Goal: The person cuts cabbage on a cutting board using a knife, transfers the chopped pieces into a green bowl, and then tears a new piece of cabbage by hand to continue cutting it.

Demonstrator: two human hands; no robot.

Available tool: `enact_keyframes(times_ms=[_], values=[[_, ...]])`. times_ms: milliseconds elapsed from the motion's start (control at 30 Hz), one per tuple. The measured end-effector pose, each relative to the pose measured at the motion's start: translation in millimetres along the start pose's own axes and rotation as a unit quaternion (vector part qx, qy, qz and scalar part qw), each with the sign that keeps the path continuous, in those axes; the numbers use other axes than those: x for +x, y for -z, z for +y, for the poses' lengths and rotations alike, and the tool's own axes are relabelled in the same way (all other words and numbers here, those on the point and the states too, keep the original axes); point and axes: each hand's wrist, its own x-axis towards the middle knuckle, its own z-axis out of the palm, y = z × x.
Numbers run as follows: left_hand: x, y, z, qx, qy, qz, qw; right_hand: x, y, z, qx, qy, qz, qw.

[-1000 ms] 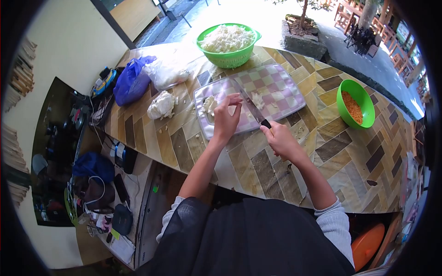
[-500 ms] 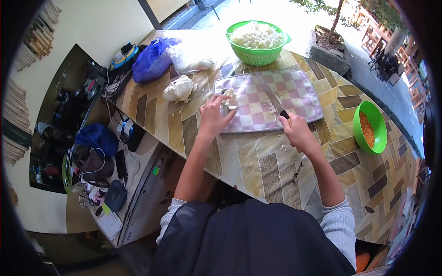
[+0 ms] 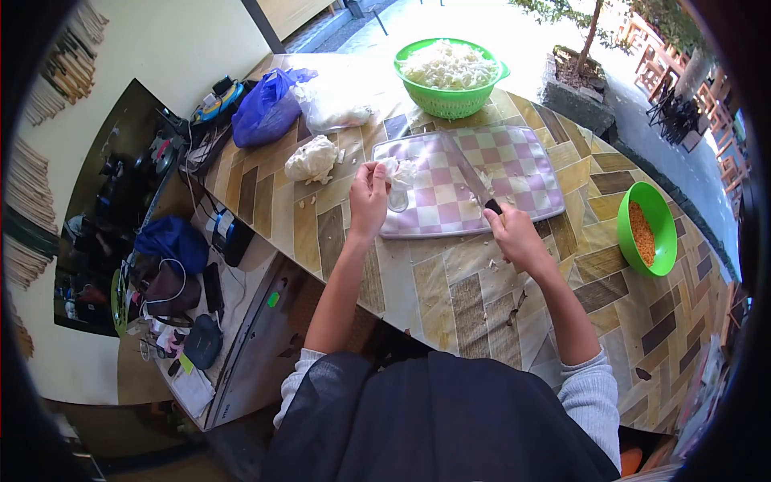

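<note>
My left hand (image 3: 370, 199) is closed on a pale cabbage piece (image 3: 398, 170) at the left end of the checkered cutting board (image 3: 514, 173). In my right hand (image 3: 514, 235) is the black handle of a knife (image 3: 469, 174). Its long blade lies over the middle of the board, pointing away and to the left. White shreds are scattered on the board near the blade. Left of the board sits a larger whitish lump of cabbage (image 3: 312, 159). Beyond the board stands a green colander (image 3: 444, 101) heaped with shredded cabbage.
A green bowl (image 3: 663, 233) with orange bits stands at the right. A blue plastic bag (image 3: 266, 112) and a clear bag (image 3: 336, 108) lie at the back left. A lower surface at left holds cables, bags and a dark case (image 3: 203, 341).
My left hand has lifted slightly and turned, with the cabbage piece now raised in its fingers. My right hand and the knife have shifted only slightly.
</note>
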Motion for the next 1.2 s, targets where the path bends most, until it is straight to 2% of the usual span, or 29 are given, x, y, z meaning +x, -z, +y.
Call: enact_keyframes(times_ms=[167, 267, 367, 467, 567, 600, 700, 800, 900, 1000, 1100, 1200], values=[[-7, -10, 16, -0.171, 0.094, -0.055, 0.979, -2, -1, -7, 0.04, 0.0, -0.015, 0.999], [-12, -13, 28, -0.128, 0.07, -0.097, 0.985, -6, -3, -11, 0.047, -0.007, -0.026, 0.999], [-10, -9, 17, -0.145, 0.081, -0.116, 0.979, -7, -3, -12, 0.057, -0.008, -0.03, 0.998], [-13, -11, 21, -0.018, 0.033, -0.121, 0.992, -6, -4, -8, 0.056, -0.006, -0.028, 0.998], [-21, -18, 36, 0.211, -0.148, -0.195, 0.946, -7, -3, -13, 0.063, -0.012, -0.029, 0.997], [-24, -17, 35, 0.228, -0.15, -0.223, 0.936, -6, -3, -10, 0.062, -0.004, -0.027, 0.998], [-26, -15, 36, 0.273, -0.21, -0.167, 0.924, -9, 1, -13, 0.075, -0.019, -0.028, 0.997], [-24, -10, 34, 0.242, -0.128, -0.122, 0.954, -10, 2, -8, 0.075, -0.024, -0.02, 0.997], [-29, -14, 36, 0.33, -0.165, -0.119, 0.922, -10, -2, -5, 0.06, -0.008, -0.013, 0.998], [-36, -21, 27, 0.404, -0.244, -0.127, 0.872, -13, -6, -12, 0.042, 0.011, -0.016, 0.999], [-36, -26, 18, 0.335, -0.18, -0.137, 0.915, -14, -9, -20, -0.006, 0.022, -0.028, 0.999], [-33, -24, 16, 0.333, -0.167, -0.16, 0.914, -14, -13, -18, -0.061, 0.024, -0.027, 0.997]])
